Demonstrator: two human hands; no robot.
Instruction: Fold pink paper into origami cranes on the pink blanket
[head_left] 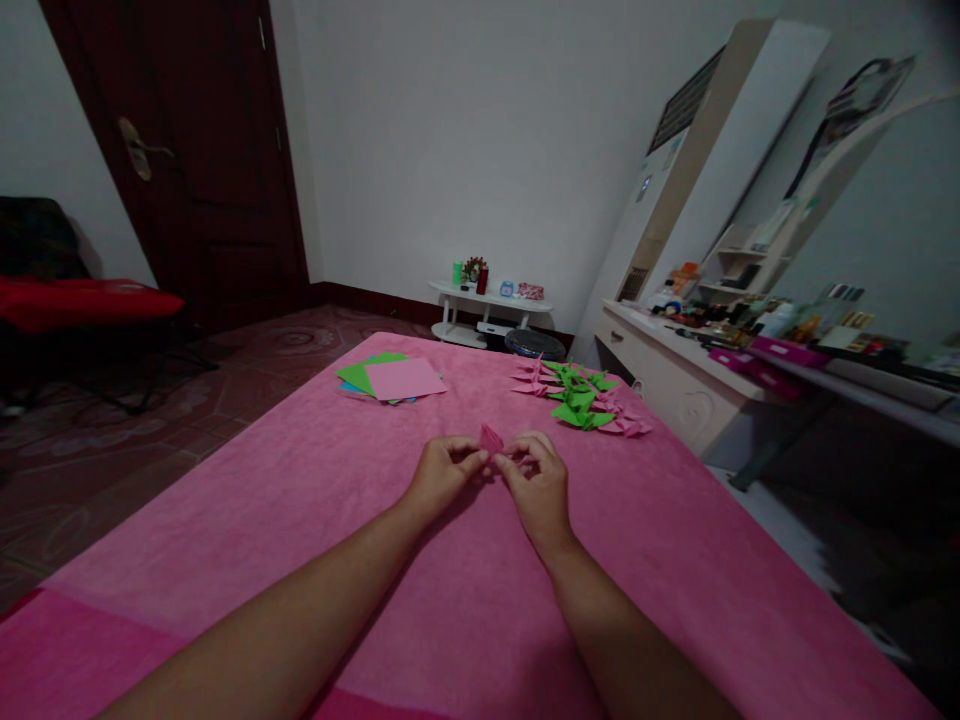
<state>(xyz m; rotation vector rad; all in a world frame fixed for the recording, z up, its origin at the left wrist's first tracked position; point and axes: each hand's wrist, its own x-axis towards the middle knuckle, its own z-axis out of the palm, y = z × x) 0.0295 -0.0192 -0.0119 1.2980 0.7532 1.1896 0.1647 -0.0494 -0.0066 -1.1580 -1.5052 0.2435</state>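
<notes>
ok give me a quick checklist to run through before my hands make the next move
1. Left hand gripping the small folded paper: ok, pinched between thumb and fingers.
2. Right hand on it too: ok, thumb and fingers at its other side.
3. Stack of paper sheets apart from the hands: ok, farther off to the left.
4. Folded paper shapes out of the way: ok, off to the right.
5. Creases sharp: cannot tell, too small.

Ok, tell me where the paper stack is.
In the head view, the paper stack lies left of centre near the far edge of the pink cloth, beyond the left hand and to the left of the folded green and pink figures.
</notes>
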